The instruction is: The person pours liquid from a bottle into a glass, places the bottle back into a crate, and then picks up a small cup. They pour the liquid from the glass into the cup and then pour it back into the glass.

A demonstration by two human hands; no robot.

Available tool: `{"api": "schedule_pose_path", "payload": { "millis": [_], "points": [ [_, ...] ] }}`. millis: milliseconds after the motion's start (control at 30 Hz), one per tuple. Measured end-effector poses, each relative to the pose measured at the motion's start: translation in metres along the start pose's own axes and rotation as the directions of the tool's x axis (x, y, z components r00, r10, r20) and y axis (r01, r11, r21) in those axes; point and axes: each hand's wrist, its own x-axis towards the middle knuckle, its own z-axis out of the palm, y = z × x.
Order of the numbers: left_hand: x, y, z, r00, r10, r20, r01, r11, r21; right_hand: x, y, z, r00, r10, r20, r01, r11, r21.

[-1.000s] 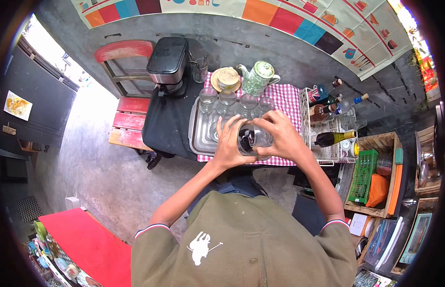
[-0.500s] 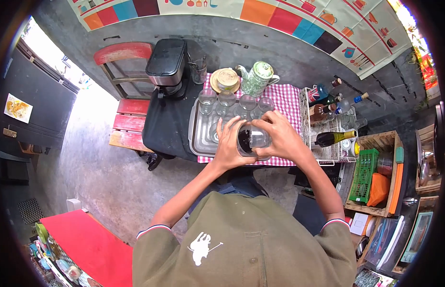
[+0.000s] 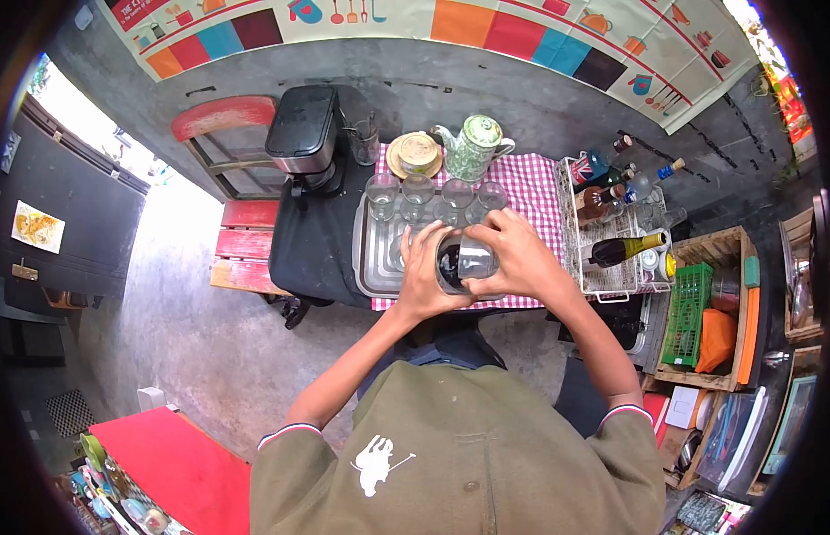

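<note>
Above the front of the metal tray (image 3: 365,267), my two hands are close together. My left hand (image 3: 420,275) is wrapped round a drinking glass (image 3: 448,262) that looks dark inside. On its right, my right hand (image 3: 515,252) grips a clear glass (image 3: 479,259), its end pressed up to the dark one. Several upturned-looking clear glasses (image 3: 382,193) stand in a row at the back of the tray. Another glass is partly hidden behind my left fingers.
A green patterned teapot (image 3: 474,153) and a cup on a saucer (image 3: 417,154) stand on the checked cloth (image 3: 538,192) behind the tray. At left is a black coffee maker (image 3: 303,134). A white wire rack (image 3: 571,234) with bottles borders the right side.
The view has shifted slightly. Both hands keep their hold on the two glasses, with little other movement visible.
</note>
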Motion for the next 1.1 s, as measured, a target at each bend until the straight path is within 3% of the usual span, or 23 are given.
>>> {"api": "schedule_pose_path", "payload": {
  "millis": [767,1100],
  "points": [
    [-0.003,-0.006,0.007,0.999,-0.003,0.036,0.002,0.999,0.033,-0.005,-0.005,0.006,1.000,-0.017,-0.012,0.015,0.990,-0.139],
    [-0.003,-0.004,0.014,1.000,-0.009,0.019,0.009,1.000,0.006,0.002,-0.009,0.004,0.988,0.104,0.117,-0.074,0.969,-0.237]
  ]
}}
